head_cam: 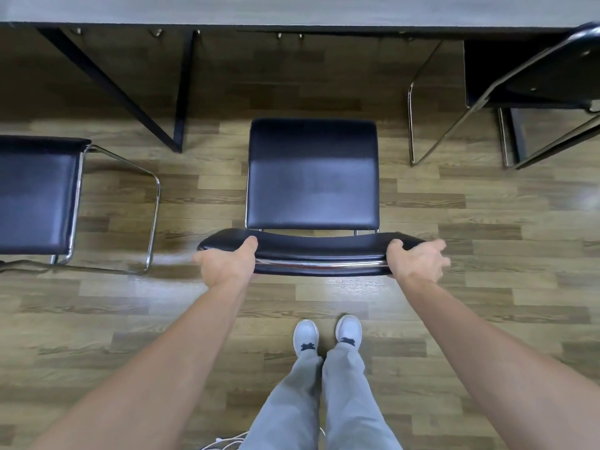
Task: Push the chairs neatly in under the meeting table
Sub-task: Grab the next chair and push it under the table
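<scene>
Three chairs [312, 177] by one table [292, 11], two hands [227, 264] gripping one.

Middle chair [312, 177]: glossy black leather-like upholstery, polished chrome tubing; the floor [454, 287] looks like satin wood-grain laminate.

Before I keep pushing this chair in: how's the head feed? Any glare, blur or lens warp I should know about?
Head view: overhead light glares on the middle chair's seat and the floor; fingers of the left hand and right hand smear with motion blur; wide-angle warp splays the right chair; under the table lies in shadow.
</scene>
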A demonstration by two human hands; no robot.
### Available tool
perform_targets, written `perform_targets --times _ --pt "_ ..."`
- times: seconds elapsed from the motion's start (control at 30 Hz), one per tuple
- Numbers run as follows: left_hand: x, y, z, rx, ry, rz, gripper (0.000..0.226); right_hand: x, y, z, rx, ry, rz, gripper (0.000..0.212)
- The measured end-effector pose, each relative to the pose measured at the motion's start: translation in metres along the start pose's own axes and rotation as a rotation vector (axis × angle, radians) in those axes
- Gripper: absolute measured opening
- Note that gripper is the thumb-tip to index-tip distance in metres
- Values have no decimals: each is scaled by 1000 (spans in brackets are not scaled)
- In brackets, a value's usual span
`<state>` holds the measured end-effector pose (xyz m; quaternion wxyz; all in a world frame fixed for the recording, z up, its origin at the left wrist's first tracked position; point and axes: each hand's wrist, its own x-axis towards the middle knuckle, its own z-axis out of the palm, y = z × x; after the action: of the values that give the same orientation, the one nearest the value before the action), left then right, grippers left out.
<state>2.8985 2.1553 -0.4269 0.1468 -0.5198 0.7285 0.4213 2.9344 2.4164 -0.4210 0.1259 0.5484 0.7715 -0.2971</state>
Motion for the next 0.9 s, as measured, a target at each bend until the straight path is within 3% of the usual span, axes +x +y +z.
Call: perform_targets --times 0.17,0.6,0.9 --pt "13 22 14 -14 8 5 92 20 -22 -1 -13 10 -25 53" --pt "37 92 41 -39 -7 -11 86 54 -93 4 3 9 17 53" --pt "40 154 59 -11 -7 -1 70 87 -151 2 -17 -11 19 56"
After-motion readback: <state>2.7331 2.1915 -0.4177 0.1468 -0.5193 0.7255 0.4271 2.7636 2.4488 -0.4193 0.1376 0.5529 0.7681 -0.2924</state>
